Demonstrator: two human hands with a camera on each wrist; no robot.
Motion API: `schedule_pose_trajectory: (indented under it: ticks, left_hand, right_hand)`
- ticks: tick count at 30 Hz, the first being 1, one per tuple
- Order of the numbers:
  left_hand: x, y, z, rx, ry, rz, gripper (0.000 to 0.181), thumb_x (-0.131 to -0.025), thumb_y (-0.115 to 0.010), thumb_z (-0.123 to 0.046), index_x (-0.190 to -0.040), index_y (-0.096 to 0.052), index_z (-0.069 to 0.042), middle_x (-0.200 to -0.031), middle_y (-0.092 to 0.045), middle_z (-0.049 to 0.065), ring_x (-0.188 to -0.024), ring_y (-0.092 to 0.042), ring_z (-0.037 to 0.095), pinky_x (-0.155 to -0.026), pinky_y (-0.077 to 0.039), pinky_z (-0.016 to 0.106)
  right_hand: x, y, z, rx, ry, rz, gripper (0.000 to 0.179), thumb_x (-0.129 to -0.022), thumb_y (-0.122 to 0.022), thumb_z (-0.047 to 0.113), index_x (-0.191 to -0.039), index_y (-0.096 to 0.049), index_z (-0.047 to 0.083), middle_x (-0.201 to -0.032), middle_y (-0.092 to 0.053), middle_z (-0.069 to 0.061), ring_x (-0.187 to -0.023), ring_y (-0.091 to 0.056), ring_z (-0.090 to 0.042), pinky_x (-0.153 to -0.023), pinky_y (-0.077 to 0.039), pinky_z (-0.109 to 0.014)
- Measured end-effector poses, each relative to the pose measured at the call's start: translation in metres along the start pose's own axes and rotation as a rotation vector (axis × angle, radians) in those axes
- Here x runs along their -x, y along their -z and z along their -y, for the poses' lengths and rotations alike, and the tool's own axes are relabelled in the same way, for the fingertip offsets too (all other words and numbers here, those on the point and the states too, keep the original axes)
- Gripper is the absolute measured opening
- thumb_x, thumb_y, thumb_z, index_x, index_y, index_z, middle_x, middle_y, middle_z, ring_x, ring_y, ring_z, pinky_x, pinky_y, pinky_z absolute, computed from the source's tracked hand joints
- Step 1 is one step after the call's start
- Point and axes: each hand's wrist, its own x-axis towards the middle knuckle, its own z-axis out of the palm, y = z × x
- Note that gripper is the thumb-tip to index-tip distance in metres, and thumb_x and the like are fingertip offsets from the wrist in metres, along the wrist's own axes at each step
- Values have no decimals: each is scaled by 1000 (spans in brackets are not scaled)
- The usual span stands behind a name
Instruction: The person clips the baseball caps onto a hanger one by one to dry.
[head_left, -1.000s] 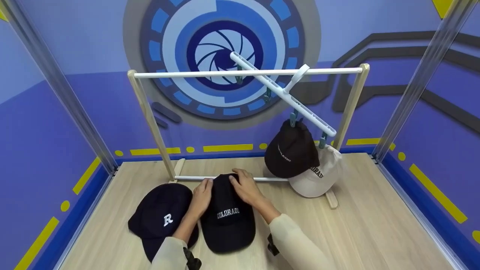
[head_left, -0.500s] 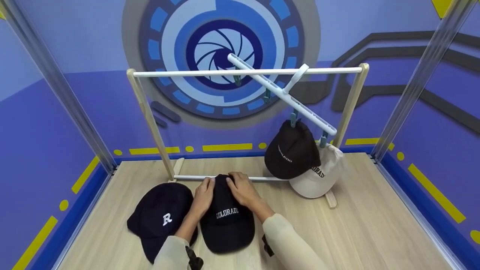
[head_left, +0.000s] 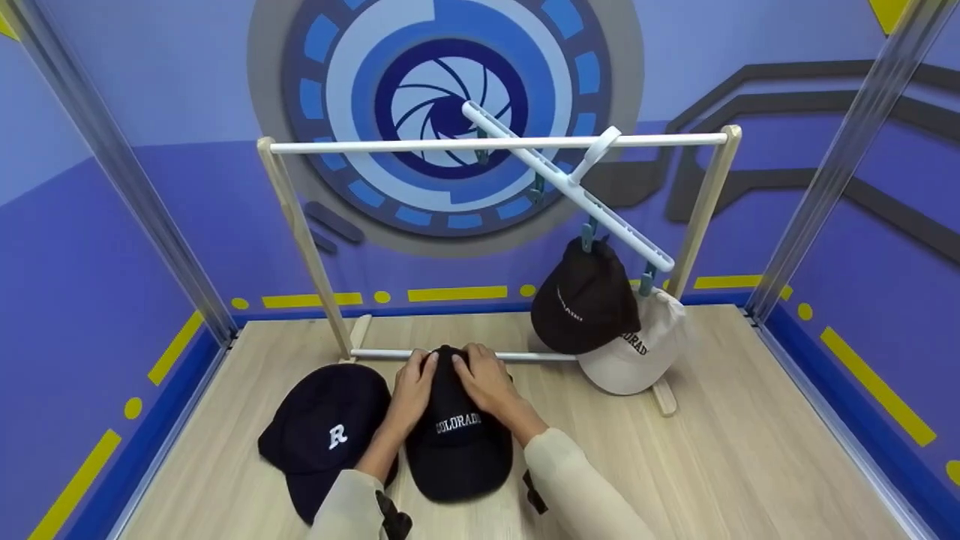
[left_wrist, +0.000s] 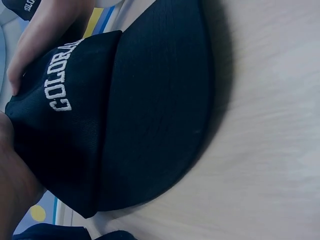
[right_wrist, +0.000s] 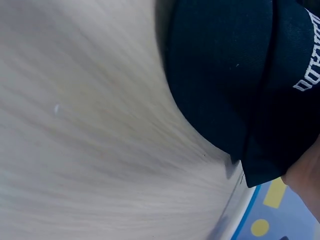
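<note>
A black baseball cap (head_left: 459,466) with white COLORADO lettering lies on the wooden tabletop, brim toward me. My left hand (head_left: 409,391) grips the left side of its crown near the back, and my right hand (head_left: 488,381) holds the right side. Both thumbs lie on top of the crown, close together; the other fingers are partly hidden. Left of my left hand rests a dark navy cap (head_left: 319,420) with a white R. In the left wrist view the COLORADO cap's brim (left_wrist: 155,110) shows large, flat over the table.
A rack with a white top bar (head_left: 375,146) stands behind. From it hangs a tilted white hanger (head_left: 566,186) with green clips, which hold a dark brown cap (head_left: 577,307) and a white cap (head_left: 622,367) at the right. The rack's lower bar (head_left: 386,354) runs just behind my hands.
My hands have drawn closer together on the crown, squeezing its back part narrower. The COLORADO cap stays at about the same spot on the table.
</note>
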Motion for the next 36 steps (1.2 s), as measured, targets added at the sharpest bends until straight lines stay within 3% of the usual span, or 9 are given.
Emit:
schedule_pose_trajectory:
  ticks: [7,20,29,36]
  left_hand:
    - [0,-1,-8,13,-22,6,23,-107,-53,-27,-96,-55,-7,-86,-58,5,-83,-54,20,-78,-44,36]
    - [2,-4,-14,48,-31,-12,22,-107,-54,-26,-101,-59,-6,-92,-64,7,-86,-57,19,-81,-46,37]
    - [1,-5,-16,44,-78,-37,23,-107,-55,-26,-101,-63,-5,-93,-67,7,-87,-60,19,-81,-48,36]
    - [0,-6,-22,74,-62,-40,23,-106,-57,-26,-100,-63,-5,-94,-68,7,-88,-61,19,-83,-48,37]
  right_hand:
    - [0,2,-1,-64,-3,-46,41,-109,-40,39,-109,-62,4,-103,-65,-12,-100,-64,-30,-90,-51,-46]
    - [2,6,2,-129,17,-105,34,-109,-44,34,-104,-61,5,-98,-65,-11,-93,-65,-29,-86,-51,-46]
    - [3,10,4,-127,54,-165,30,-108,-46,33,-99,-59,8,-90,-61,-6,-85,-62,-25,-80,-51,-44]
    - [2,15,6,-141,46,-154,26,-108,-47,30,-99,-59,8,-89,-61,-6,-83,-62,-24,-78,-51,-44]
